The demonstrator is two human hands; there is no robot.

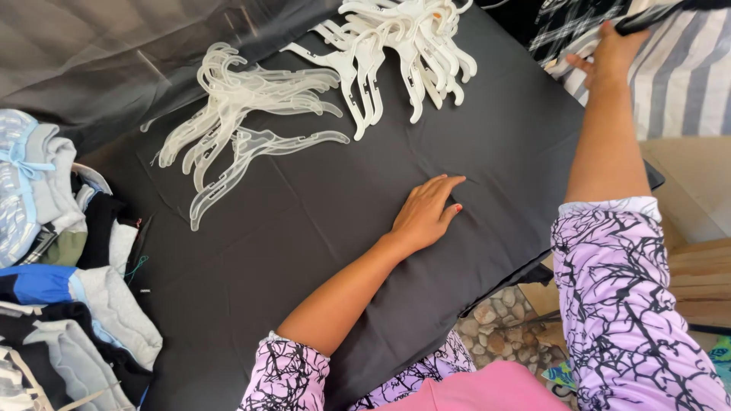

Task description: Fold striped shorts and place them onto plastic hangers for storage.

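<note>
Your left hand (426, 215) lies flat, fingers spread, on the black cloth (304, 228) at centre; it looks soft, light and slippery, best pinched at an edge. Your right hand (609, 53), at one o'clock, closes on a dark garment (647, 17). Two heaps of plastic hangers (251, 106) lie at eleven and twelve; folded clothes (53, 251) at nine.

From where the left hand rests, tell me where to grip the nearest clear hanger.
Likely best at the straight lower arm of the clear hanger, coming from its right side: it lies flat on the black cloth, apart from the pile, that end toward the left hand.
</note>
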